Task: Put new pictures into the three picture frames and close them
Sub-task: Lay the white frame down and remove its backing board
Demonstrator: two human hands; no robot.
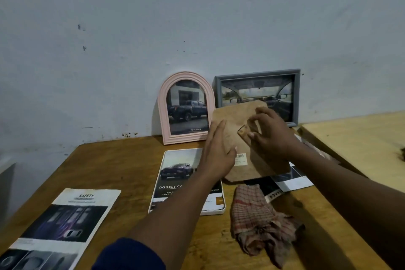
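**Two frames stand finished; the third is not yet closed**

The backing board (pixel 252 160) is held tilted above the bench (pixel 122 164). The left hand (pixel 215 151) is laid flat, fingers straight, against its left edge, and the right hand (pixel 271 136) has its grip closed on a small tab (pixel 242 131) at the board's middle. Beyond the grip, by the wall, a pink arched frame (pixel 162 116) and a grey frame (pixel 296 94) stand upright, each showing a car picture, and are judged complete. Below and left of the grip, a white frame (pixel 213 212) lies flat with a truck picture (pixel 175 173) laid in it. It is judged unclosed, and the board is seemingly its back, yet to be seated and fastened. A checked cloth (pixel 256 215) lies below the grip.
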